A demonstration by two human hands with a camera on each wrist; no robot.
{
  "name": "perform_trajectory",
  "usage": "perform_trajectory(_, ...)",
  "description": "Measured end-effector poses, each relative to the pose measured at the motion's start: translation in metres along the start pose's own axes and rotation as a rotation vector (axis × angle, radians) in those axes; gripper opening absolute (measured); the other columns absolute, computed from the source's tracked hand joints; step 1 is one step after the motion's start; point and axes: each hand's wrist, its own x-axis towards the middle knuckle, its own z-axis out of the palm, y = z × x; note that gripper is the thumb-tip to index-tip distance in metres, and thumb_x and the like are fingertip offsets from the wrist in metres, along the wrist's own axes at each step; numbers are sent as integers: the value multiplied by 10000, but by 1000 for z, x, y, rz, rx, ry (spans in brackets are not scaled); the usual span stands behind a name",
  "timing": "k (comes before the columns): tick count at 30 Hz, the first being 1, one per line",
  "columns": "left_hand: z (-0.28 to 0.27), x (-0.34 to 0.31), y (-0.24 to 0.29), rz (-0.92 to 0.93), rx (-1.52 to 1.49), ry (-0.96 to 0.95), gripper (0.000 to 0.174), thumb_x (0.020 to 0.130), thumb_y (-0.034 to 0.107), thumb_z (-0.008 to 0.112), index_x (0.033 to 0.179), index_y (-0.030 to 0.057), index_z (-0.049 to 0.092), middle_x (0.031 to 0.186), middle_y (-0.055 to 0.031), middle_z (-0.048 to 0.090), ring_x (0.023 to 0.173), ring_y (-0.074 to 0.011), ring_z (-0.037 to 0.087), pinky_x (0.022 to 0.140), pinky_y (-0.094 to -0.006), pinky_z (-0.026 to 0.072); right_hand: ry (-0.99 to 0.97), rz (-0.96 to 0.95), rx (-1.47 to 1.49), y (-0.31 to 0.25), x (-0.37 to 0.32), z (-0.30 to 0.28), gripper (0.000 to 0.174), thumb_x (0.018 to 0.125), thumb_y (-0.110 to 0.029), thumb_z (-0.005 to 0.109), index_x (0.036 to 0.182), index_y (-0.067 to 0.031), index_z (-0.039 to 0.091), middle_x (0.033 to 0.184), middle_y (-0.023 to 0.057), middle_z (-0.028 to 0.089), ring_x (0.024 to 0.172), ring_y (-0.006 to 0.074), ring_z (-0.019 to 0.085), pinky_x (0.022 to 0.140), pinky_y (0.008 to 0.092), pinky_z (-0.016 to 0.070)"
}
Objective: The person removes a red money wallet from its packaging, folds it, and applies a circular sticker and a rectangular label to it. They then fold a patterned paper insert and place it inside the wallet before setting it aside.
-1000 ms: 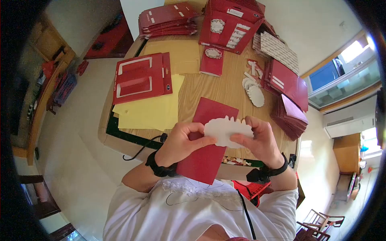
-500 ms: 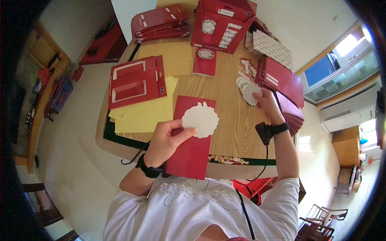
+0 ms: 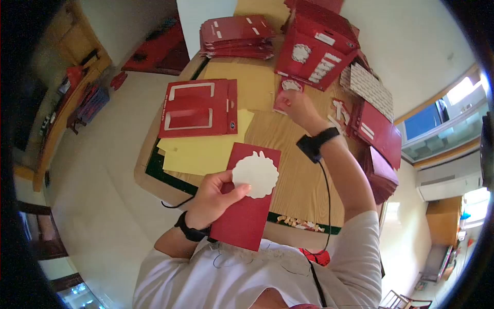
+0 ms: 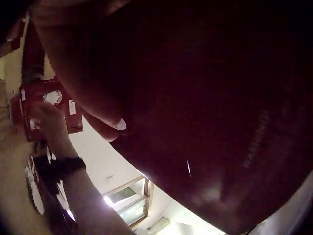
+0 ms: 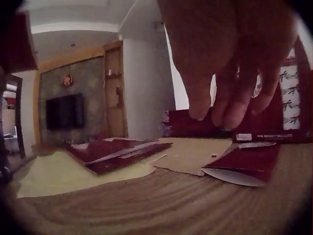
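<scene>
Left hand: near the middle of the frame, we see it gripping a red card and a white cutout together, thumb on top; the left wrist view shows fingertips under the card, so we judge the pinch is there to keep the two from sliding apart.
White cutout: it lies flat on the upper part of the card, and the thumb covers only its lower edge, which leaves most of it in sight.
Right hand: we find it at upper middle, over the small folded card; its fingers hang down, loosely bent and slightly apart, with nothing visible between them, and we cannot tell whether they touch the card.
Small folded card: it rests on the bench just in front of the upright red box, its near edge gaping a little, perhaps because the fold springs.
Yellow sheets: at left of centre, partly under the flat red sleeves, whose weight probably holds them down.
Red stack: at upper middle-left, piled flat, likely to save room.
</scene>
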Motion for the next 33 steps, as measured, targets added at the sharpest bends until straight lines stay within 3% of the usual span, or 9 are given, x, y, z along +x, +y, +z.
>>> perform_trajectory(1, 0, 2, -2, -2, -29, 3, 252, 839, 78, 609, 1064, -35, 593, 991, -43, 632, 893, -82, 576, 802, -238, 463, -30, -15, 1, 3, 16, 10, 138, 792, -175, 556, 865, -78, 620, 868, 159, 622, 802, 332, 614, 683, 434, 485)
perform_trajectory(5, -6, 8, -5, -21, -23, 21, 238, 838, 84, 611, 1049, -26, 603, 954, -36, 645, 869, -77, 576, 796, -237, 465, 32, -18, -238, 27, 59, 37, 120, 743, -108, 606, 827, -23, 612, 802, 157, 625, 751, 319, 617, 656, 384, 485)
perform_trajectory(14, -13, 21, 0, -55, 10, 19, 218, 844, 114, 603, 1015, -20, 611, 907, -30, 648, 828, -77, 577, 769, -243, 466, -61, -115, -437, 44, 74, 56, 84, 725, -114, 584, 783, -60, 612, 809, 135, 615, 738, 335, 604, 640, 420, 480)
perform_trajectory(23, -17, 28, -13, -2, 83, -30, 272, 860, 106, 574, 1097, -27, 568, 991, -47, 631, 875, -95, 584, 799, -256, 469, -98, -182, -197, 49, 78, 43, 136, 758, -149, 547, 802, -36, 611, 821, 175, 610, 774, 356, 593, 699, 431, 482)
perform_trajectory(26, -11, 27, -6, -30, 8, 21, 224, 848, 110, 596, 1026, -26, 604, 922, -41, 646, 839, -84, 582, 784, -242, 464, 92, -69, -35, 40, 73, 33, 117, 766, -121, 564, 817, -28, 612, 818, 177, 611, 780, 339, 599, 692, 403, 484)
perform_trajectory(28, -10, 27, -6, 22, 23, 9, 224, 849, 109, 595, 1025, -29, 602, 920, -43, 645, 839, -85, 583, 779, -240, 466, 278, -88, 220, -27, 47, -4, 77, 753, -71, 600, 817, -29, 597, 830, 161, 614, 782, 313, 604, 687, 365, 488)
perform_trajectory(30, -10, 27, -6, 28, 41, 3, 221, 849, 107, 595, 1022, -31, 600, 919, -43, 644, 836, -85, 584, 772, -238, 468, 350, -414, 129, -83, 0, -39, 102, 728, -31, 633, 821, -26, 591, 851, 132, 618, 779, 301, 598, 675, 359, 488)
perform_trajectory(31, -9, 26, -5, 9, 54, 0, 218, 849, 105, 596, 1020, -31, 599, 918, -42, 643, 833, -85, 585, 768, -236, 468, 324, -550, 69, -99, -32, -50, 90, 735, -17, 629, 816, -12, 589, 879, 123, 621, 797, 301, 597, 677, 373, 486)
perform_trajectory(33, -4, 26, -4, -1, 58, -19, 211, 849, 101, 596, 1015, -30, 597, 916, -39, 641, 829, -83, 586, 759, -232, 470, 147, -738, -16, -123, -79, -69, 280, 621, -95, 648, 886, -10, 621, 915, 113, 607, 838, 256, 592, 727, 362, 485)
